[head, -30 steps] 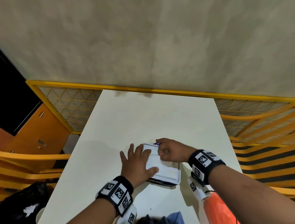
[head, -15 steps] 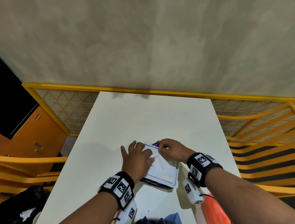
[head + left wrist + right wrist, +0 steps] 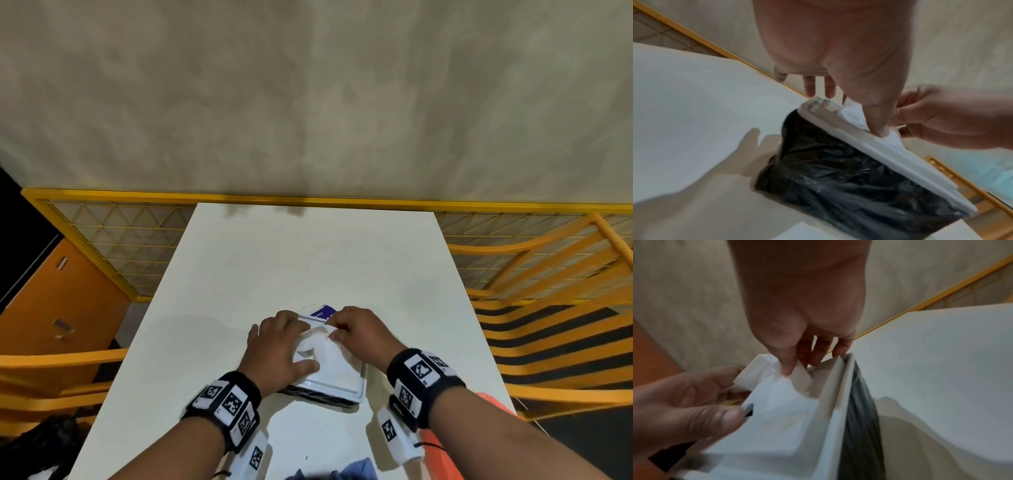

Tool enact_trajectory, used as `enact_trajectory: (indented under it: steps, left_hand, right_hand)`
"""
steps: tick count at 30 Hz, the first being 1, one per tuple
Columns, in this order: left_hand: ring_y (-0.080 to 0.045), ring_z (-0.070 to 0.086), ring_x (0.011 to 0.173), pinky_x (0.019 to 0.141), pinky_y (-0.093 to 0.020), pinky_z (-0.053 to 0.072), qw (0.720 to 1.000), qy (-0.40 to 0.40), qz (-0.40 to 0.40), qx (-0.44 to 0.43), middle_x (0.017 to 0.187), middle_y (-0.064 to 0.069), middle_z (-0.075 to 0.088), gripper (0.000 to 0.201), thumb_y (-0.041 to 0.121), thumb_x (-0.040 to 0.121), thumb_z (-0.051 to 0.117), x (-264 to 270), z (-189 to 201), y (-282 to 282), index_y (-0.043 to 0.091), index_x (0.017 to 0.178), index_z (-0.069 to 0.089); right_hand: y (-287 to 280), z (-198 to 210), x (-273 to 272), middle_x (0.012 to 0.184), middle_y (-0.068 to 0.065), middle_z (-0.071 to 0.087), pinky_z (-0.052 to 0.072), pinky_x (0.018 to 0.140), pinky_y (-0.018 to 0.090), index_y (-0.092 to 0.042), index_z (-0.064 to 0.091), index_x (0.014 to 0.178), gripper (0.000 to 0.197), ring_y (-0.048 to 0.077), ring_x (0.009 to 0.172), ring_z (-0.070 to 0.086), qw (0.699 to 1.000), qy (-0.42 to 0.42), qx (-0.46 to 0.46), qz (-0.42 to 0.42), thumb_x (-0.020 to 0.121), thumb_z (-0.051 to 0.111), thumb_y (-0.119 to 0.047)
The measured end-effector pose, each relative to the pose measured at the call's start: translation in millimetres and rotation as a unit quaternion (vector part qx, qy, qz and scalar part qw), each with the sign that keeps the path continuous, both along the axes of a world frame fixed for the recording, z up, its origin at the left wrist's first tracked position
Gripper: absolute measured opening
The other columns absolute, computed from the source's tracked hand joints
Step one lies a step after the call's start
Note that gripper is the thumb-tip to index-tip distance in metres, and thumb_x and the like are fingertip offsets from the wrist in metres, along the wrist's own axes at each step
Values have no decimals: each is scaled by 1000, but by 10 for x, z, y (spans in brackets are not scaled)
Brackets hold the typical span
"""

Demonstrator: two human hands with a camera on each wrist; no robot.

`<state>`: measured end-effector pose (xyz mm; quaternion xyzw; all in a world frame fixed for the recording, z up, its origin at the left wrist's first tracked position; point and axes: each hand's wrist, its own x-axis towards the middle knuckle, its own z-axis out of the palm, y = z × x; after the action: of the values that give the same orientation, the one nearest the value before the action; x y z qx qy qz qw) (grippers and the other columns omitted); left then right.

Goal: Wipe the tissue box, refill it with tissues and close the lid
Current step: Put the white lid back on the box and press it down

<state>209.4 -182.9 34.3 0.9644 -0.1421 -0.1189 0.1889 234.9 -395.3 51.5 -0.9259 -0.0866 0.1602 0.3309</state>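
Note:
The tissue box (image 3: 337,380) stands near the front of the white table (image 3: 308,257); it has a white lid (image 3: 879,151) and a dark body wrapped in plastic film (image 3: 838,170). My left hand (image 3: 277,346) lies flat on the lid's left part, thumb pressing by the slot and fingers reaching over the far edge. My right hand (image 3: 359,330) pinches a white tissue (image 3: 320,337) that sticks up out of the lid. In the right wrist view the thumb and forefinger hold the tissue (image 3: 777,386) at its top. A purple pack (image 3: 322,311) shows just behind the box.
A blue cloth (image 3: 329,474) lies at the table's near edge, with an orange object (image 3: 442,452) to its right. Yellow railings (image 3: 548,274) flank the table, and an orange cabinet (image 3: 61,301) stands at the left. Behind the box the tabletop is bare.
My right hand went from resting curled on the lid to pinching a tissue and drawing it up out of the slot. The left hand slid a little toward the far edge of the lid.

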Motion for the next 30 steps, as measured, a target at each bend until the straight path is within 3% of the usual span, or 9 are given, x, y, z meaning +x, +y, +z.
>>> enact_trajectory:
  steps: [3, 8, 10, 12, 14, 17, 20, 26, 30]
  left_hand:
    - [-21, 47, 119, 101, -37, 36, 999, -30, 19, -18, 134, 8, 43, 78, 73, 62, 62, -56, -49, -1, 32, 127, 54]
    - [-27, 51, 116, 92, -40, 44, 995, -59, 76, -28, 130, 2, 50, 61, 75, 63, 56, -204, -183, -92, 25, 98, 61]
    - [-32, 50, 119, 93, -43, 45, 990, -62, 112, -60, 133, -1, 52, 53, 72, 73, 48, -250, -192, -115, 25, 90, 66]
    - [-36, 56, 111, 88, -47, 48, 982, -93, 134, -92, 121, -3, 61, 45, 63, 79, 44, -250, -188, -132, 26, 79, 70]
    - [-36, 58, 107, 86, -48, 48, 979, -123, 139, -82, 112, -2, 64, 40, 58, 80, 45, -211, -197, -144, 27, 71, 69]
    - [-30, 48, 121, 99, -48, 41, 983, -79, 152, -65, 119, 3, 60, 46, 61, 82, 43, -129, -101, -177, 27, 79, 75]
    - [-24, 41, 126, 106, -43, 36, 985, -28, 153, -73, 125, 7, 56, 64, 70, 75, 30, -40, 5, -171, 29, 95, 76]
    - [-23, 44, 123, 101, -39, 38, 991, -24, 128, -42, 123, 10, 54, 25, 54, 86, 65, 15, -42, -49, 30, 90, 69]
    - [-21, 46, 119, 99, -42, 40, 989, -52, 132, -47, 119, 12, 51, 33, 57, 78, 70, -65, -46, -51, 33, 99, 62]
  right_hand:
    - [-11, 36, 19, 79, -10, 63, 51, 73, 34, -30, 59, 80, 13, 14, 77, 60, 999, -7, 31, -35, 79, 66, -18]
    - [29, 15, 38, 79, -16, 67, 48, 74, 27, -41, 63, 74, 25, 7, 78, 61, 998, 14, 57, -31, 87, 59, -20]
    - [35, 42, 45, 84, -18, 68, 49, 81, 29, -40, 66, 80, 22, 6, 84, 62, 996, 15, 75, -44, 89, 59, -22]
    - [33, 71, 11, 95, -18, 68, 49, 88, 34, -38, 66, 94, 13, 7, 94, 62, 995, -12, 77, -68, 87, 60, -29]
    - [21, 72, -90, 103, -19, 59, 44, 91, 36, -38, 61, 107, 27, 7, 101, 54, 994, -63, 10, -85, 81, 64, -43]
    - [41, 39, -285, 110, -13, 49, 34, 84, 35, -39, 54, 116, 51, 13, 106, 41, 987, -65, -127, -70, 72, 66, -60]
    - [81, -46, -308, 111, -6, 48, 28, 77, 34, -34, 58, 111, 37, 21, 109, 44, 978, -64, -186, -64, 80, 61, -53]
    - [50, -52, -198, 110, -7, 51, 40, 88, 37, -33, 67, 100, 18, 20, 111, 46, 987, -34, -110, -107, 87, 61, -44]
    - [37, -65, -210, 103, -10, 51, 43, 87, 38, -34, 65, 90, 14, 19, 108, 48, 988, -35, -85, -127, 83, 64, -47]
